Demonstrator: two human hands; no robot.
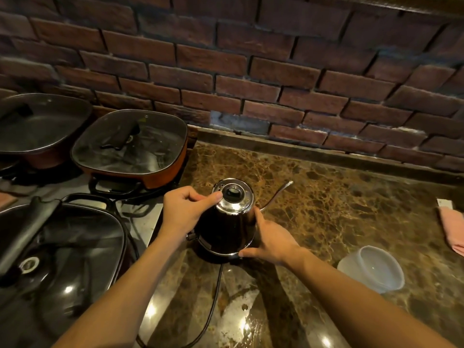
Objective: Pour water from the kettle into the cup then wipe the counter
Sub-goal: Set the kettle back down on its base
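A dark gooseneck kettle (223,229) with a shiny steel lid (234,195) stands upright on its base in the middle of the brown marble counter (339,197). Its thin spout (281,190) points to the back right. My left hand (184,209) is closed around the kettle's handle on its left side, thumb resting on the lid's rim. My right hand (270,238) cups the kettle's lower right side. A translucent plastic cup (372,267) stands at the right, apart from both hands. A pink cloth (453,227) lies at the far right edge.
Three glass-lidded electric pans (130,144) (37,126) (57,249) crowd the stove area to the left. The kettle's black cord (213,297) runs toward the near edge. A brick wall (238,59) backs the counter. Wet spots glisten on the near counter.
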